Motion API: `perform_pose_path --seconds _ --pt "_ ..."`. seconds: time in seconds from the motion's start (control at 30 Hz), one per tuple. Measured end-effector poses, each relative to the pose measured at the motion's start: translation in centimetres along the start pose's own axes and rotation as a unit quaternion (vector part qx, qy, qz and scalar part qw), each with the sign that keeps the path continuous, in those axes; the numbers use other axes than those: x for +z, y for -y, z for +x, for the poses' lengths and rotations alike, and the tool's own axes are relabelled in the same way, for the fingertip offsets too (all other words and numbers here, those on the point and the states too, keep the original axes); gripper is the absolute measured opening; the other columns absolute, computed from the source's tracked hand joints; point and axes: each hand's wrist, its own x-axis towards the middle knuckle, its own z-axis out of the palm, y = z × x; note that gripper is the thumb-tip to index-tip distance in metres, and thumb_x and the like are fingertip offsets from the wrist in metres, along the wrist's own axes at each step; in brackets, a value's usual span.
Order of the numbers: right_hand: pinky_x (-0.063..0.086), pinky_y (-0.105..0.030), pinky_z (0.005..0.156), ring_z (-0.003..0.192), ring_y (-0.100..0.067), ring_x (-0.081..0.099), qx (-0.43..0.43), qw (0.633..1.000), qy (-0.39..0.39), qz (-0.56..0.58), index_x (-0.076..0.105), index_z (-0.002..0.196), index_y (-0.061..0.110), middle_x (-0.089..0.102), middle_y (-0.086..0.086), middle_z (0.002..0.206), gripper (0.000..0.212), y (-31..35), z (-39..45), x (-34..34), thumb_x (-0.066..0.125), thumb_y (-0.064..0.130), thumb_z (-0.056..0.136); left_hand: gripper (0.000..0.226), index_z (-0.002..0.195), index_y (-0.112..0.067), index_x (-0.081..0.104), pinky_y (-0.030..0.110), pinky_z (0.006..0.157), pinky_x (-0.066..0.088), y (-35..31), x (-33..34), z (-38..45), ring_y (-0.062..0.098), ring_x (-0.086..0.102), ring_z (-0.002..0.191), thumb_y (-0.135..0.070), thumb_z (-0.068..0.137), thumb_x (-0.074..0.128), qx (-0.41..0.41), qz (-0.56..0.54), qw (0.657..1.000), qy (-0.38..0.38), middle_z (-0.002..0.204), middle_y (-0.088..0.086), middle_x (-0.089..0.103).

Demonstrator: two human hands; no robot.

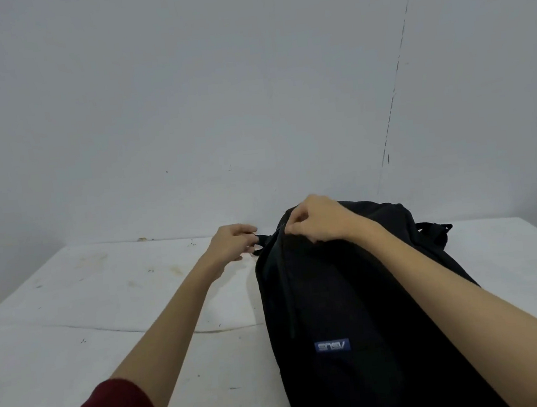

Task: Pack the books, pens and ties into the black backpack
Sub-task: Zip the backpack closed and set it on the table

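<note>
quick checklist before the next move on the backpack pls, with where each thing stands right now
1. Black backpack lies flat on the white table: ok.
2. Right hand pinches at the zip line on the backpack's far end: ok.
3. Left hand holds the strap loop to steady the backpack: ok.
4. Zip closed along the front: cannot tell, black on black.
5. Books, pens and ties in sight for packing: not ok, none in view.
6. All items already inside: cannot tell.
</note>
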Motion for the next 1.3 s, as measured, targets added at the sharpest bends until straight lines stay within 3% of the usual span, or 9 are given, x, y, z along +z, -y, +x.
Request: perform_pose_path --seconds 0.13,0.3,0.43,0.57,0.73,1.0,1.1,1.2,1.3 --pt "0.046 -0.031 0.092 0.105 -0.018 0.057 0.001 0.999 -0.033 -0.035 0.071 0.103 0.017 0.065 0.000 0.112 0.034 -1.7 4.7 -0.2 0.045 0.004 0.086 0.040 0.127 -0.015 0.057 0.020 0.088 0.040 -1.0 2.1 3.2 0.012 0.058 0.106 -0.006 0.089 0.049 0.039 0.041 0.998 0.004 0.121 0.001 0.063" --pt "0.028 -0.038 0.108 0.131 -0.020 0.036 -0.017 0.989 0.066 -0.133 0.063 0.121 0.025 0.052 0.001 0.135 0.040 -3.6 10.3 1.2 0.043 0.008 0.090 0.031 0.116 -0.012 0.065 0.017 0.077 0.045 -1.1 4.2 7.5 0.012 0.059 0.093 -0.008 0.089 0.052 0.051 0.132 0.988 0.060 0.113 0.002 0.065" --pt "0.025 -0.041 0.103 0.121 -0.022 0.047 -0.007 0.967 0.168 -0.194 0.066 0.118 0.027 0.061 0.003 0.126 0.045 -4.2 12.6 1.8 0.042 0.004 0.088 0.018 0.094 -0.013 0.068 0.010 0.060 0.040 -0.5 4.3 9.1 0.007 0.053 0.071 -0.004 0.087 0.055 0.042 0.150 0.984 0.091 0.084 0.001 0.062" --pt "0.040 -0.038 0.103 0.114 -0.022 0.054 -0.010 0.963 0.207 -0.173 0.070 0.112 0.024 0.063 0.001 0.123 0.044 -5.2 14.0 1.4 0.042 0.002 0.086 0.008 0.084 -0.014 0.063 0.014 0.056 0.046 -0.2 3.5 9.3 0.008 0.056 0.064 -0.007 0.087 0.062 0.041 0.119 0.987 0.097 0.073 -0.005 0.060" --pt "0.039 -0.037 0.104 0.113 -0.019 0.054 -0.033 0.958 0.239 -0.156 0.067 0.114 0.018 0.062 0.000 0.119 0.027 -5.9 14.0 1.3 0.051 0.014 0.092 0.011 0.077 -0.013 0.067 0.004 0.056 0.042 -0.3 2.8 8.2 0.005 0.061 0.066 -0.003 0.083 0.066 0.148 0.168 0.974 -0.022 0.070 -0.005 0.064" --pt "0.012 -0.057 0.108 0.113 -0.019 0.046 -0.023 0.945 -0.059 -0.322 0.063 0.102 0.027 0.063 0.005 0.106 0.021 -5.2 13.0 2.3 0.047 0.017 0.092 0.018 0.071 -0.014 0.061 0.005 0.052 0.039 -1.0 2.2 3.0 0.002 0.050 0.055 -0.002 0.084 0.064 0.169 0.182 0.967 -0.059 0.066 -0.006 0.056" --pt "0.030 -0.042 0.102 0.116 -0.020 0.045 -0.032 0.985 0.041 -0.166 0.058 0.118 0.029 0.055 0.006 0.127 0.041 -3.7 11.1 1.5 0.043 0.006 0.087 0.018 0.071 -0.015 0.063 0.005 0.057 0.038 -0.6 1.3 0.6 -0.002 0.052 0.057 -0.003 0.083 0.066 0.183 0.183 0.965 -0.053 0.064 -0.011 0.055" --pt "0.035 -0.032 0.095 0.118 -0.017 0.044 -0.113 0.952 0.203 -0.198 0.051 0.131 0.034 0.048 0.009 0.133 0.055 -1.4 7.7 1.9 0.042 0.002 0.086 0.022 0.069 -0.019 0.062 0.005 0.057 0.038 -0.5 1.5 -0.9 -0.009 0.051 0.058 -0.002 0.082 0.067 0.176 0.160 0.969 -0.066 0.062 -0.013 0.054" --pt "0.022 -0.043 0.104 0.122 -0.015 0.042 -0.139 0.933 0.120 -0.310 0.064 0.111 0.035 0.059 0.006 0.124 0.034 -1.2 5.7 2.8 0.049 0.012 0.090 0.023 0.070 -0.017 0.060 0.004 0.056 0.039 -0.4 2.9 -2.7 -0.008 0.051 0.054 0.001 0.083 0.065 0.170 0.152 0.972 -0.049 0.062 -0.011 0.054"
